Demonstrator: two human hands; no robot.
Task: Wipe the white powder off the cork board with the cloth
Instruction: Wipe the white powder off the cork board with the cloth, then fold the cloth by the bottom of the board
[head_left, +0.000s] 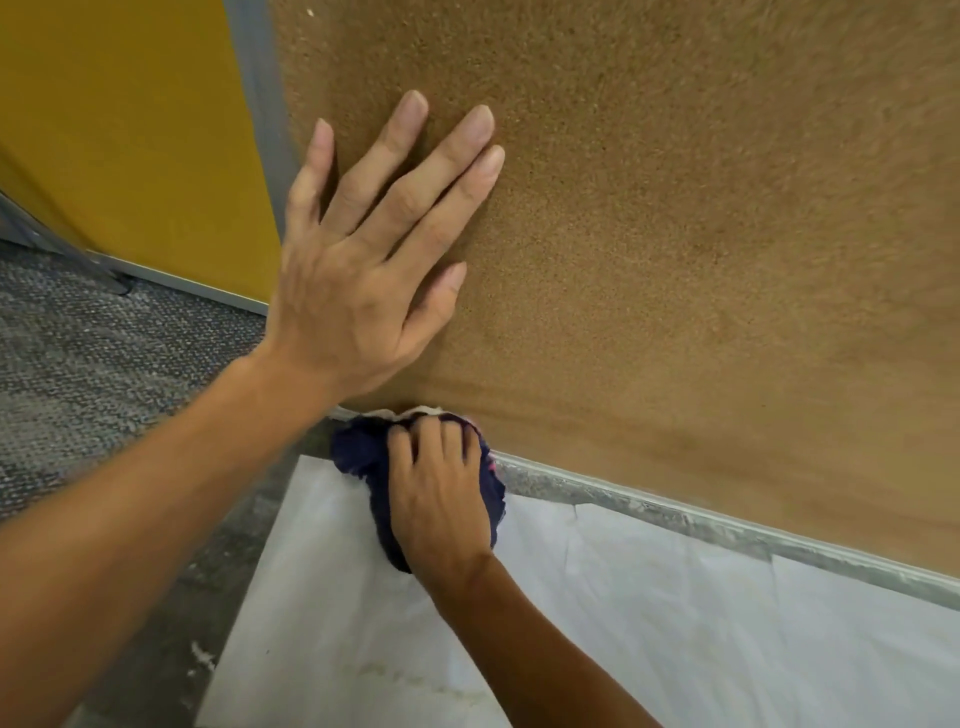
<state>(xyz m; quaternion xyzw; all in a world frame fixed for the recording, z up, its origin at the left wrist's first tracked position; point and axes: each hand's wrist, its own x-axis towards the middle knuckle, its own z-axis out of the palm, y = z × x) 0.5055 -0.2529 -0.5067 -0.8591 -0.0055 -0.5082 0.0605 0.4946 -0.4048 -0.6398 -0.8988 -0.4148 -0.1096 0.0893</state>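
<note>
Bunching soft dark cloth (363, 457) at lower centre, right hand (441, 499) fingers curling around it, pressing along cork board (675, 234) bottom edge; left hand (358, 270) bracing flat, fingers spread.

To your left stands a mustard-yellow panel (130, 140), edged along its foot by a grey metal strip (197, 287). Below it you see grey flecked carpet (93, 353). A white sheet (675, 639), creased, lies spread over the floor in front of you. Pale smudges mark the bare floor strip (202, 654) beside it. Light is even, shadows soft.
</note>
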